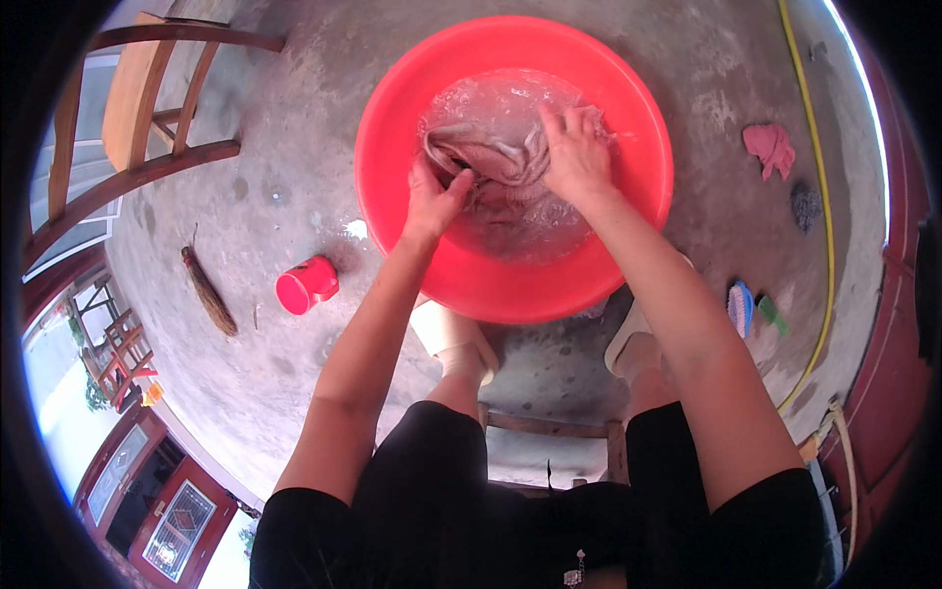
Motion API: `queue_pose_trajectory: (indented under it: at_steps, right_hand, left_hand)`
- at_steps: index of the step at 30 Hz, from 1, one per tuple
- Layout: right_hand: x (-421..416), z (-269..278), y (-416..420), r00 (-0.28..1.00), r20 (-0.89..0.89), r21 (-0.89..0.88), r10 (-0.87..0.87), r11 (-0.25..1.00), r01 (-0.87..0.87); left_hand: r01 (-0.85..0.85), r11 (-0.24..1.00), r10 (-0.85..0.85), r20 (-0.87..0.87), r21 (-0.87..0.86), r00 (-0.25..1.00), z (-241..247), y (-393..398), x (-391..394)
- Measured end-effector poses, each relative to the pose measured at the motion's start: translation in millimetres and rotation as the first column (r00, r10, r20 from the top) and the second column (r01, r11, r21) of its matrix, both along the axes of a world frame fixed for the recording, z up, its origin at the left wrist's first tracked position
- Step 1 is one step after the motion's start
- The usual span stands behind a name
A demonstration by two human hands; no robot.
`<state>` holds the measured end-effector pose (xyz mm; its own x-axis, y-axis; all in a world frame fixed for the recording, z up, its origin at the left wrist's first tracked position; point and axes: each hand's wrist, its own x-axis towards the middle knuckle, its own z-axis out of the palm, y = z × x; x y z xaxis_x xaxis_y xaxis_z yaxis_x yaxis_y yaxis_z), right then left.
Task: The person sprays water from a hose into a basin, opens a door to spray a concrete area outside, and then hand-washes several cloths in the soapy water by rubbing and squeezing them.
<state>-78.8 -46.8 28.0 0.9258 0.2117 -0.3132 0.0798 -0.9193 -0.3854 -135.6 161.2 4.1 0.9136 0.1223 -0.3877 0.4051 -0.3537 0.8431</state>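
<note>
A large red plastic basin stands on the floor in front of me, with cloudy, sudsy water in it. A wet greyish-pink cloth lies bunched and folded in the water. At the cloth's left edge, my left hand grips a fold between thumb and fingers. My right hand lies over the right part of the cloth, fingers somewhat spread. Its thumb and palm are hidden, so I cannot tell how firmly it holds the fabric.
Left of the basin are a red plastic mug on its side and a bundled-fibre brush. A wooden chair stands farther left. On the right lie a pink cloth, a blue scrub brush, a green brush and a yellow hose.
</note>
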Motion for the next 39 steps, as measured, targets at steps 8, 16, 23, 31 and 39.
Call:
queue_pose_trajectory:
  at_steps: [8,16,23,31,39]
  right_hand:
    - [-70.3,52.5,96.5,0.994,-0.033,0.858,-0.109,0.506,0.084]
    - [-1.7,20.8,9.4,0.978,-0.174,0.043,-0.113,0.992,0.123]
    - [12.0,53.4,-17.8,0.771,-0.571,-0.163,0.283,0.881,-0.444]
    - [-20.8,-19.4,27.8,0.956,-0.289,0.505,-0.049,0.841,0.196]
    - [-35.8,46.2,60.6,0.987,0.121,0.48,0.103,0.864,-0.149]
  left_hand:
    - [-0.286,0.461,0.249,-0.187,-0.84,0.95,17.9,-29.4,-18.7]
    - [-0.534,0.466,0.035,-0.589,-0.705,0.808,28.1,-37.9,12.2]
    - [-0.208,0.978,0.207,-0.065,-0.013,0.976,19.8,7.3,18.2]
    - [-0.701,0.424,0.11,-0.736,-0.573,0.668,40.6,-52.9,-20.5]
    - [-0.101,0.54,-0.027,-0.137,-0.836,0.99,-7.3,-28.3,-18.0]
